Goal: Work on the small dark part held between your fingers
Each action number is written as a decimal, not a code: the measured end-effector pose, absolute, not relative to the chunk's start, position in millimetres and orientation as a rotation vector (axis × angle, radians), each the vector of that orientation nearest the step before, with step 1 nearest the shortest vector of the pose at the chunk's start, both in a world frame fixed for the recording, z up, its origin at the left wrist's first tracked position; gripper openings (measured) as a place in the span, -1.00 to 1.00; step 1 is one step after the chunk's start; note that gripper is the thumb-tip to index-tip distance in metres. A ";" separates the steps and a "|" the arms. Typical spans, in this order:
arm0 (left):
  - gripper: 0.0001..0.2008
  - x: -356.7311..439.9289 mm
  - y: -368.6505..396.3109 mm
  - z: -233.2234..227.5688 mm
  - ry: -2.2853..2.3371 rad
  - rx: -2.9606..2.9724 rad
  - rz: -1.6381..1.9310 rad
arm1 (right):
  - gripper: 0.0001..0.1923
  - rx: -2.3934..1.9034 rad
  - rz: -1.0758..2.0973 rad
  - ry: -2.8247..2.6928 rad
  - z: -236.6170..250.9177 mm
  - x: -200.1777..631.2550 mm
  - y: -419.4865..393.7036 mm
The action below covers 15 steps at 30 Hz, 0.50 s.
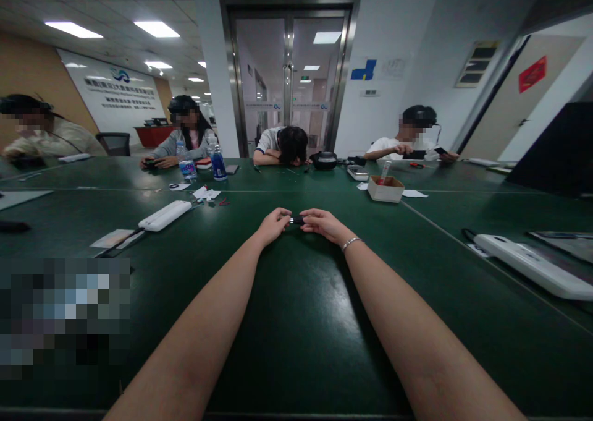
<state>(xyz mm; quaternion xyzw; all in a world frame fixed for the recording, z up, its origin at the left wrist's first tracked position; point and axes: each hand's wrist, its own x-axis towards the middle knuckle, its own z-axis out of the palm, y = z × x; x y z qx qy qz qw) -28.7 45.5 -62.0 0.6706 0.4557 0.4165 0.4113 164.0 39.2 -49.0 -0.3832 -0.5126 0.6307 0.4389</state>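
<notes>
Both our hands, left hand (274,224) and right hand (324,223), pinch a small black object (296,220) between them; beyond it, the box (385,189) is untouched.

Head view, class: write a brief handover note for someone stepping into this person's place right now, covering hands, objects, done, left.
Left hand: fingers closed on one end of the small dark object.
Right hand: pinching the other end; bracelet on that wrist.
Object: held between both hands, low over the green table, centre; too small to identify.
Done: object picked up in both hands.
Left: cannot tell; nothing visibly changed on it.
Nearby: white case left, cardboard box right.
</notes>
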 end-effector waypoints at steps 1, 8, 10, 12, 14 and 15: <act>-0.77 -28.8 46.3 -62.5 1.145 1.681 1.050 | -0.80 -0.949 1.566 -1.274 -49.2 164.0 39.3; -0.75 -27.9 44.8 -59.6 1.160 1.655 1.015 | -0.81 -0.949 1.564 -1.285 -48.7 164.4 39.1; -0.75 -27.5 43.7 -58.7 1.168 1.652 1.036 | -0.81 -0.955 1.561 -1.282 -48.6 164.3 39.0; -0.75 -27.3 43.1 -58.3 1.152 1.652 1.022 | -0.80 -0.956 1.563 -1.281 -48.7 164.1 39.1; -0.74 -27.2 42.7 -58.3 1.142 1.663 1.000 | -0.80 -0.950 1.565 -1.281 -49.0 164.1 39.2; -0.75 -27.2 42.6 -58.3 1.144 1.675 1.001 | -0.80 -0.945 1.567 -1.281 -49.1 164.1 39.2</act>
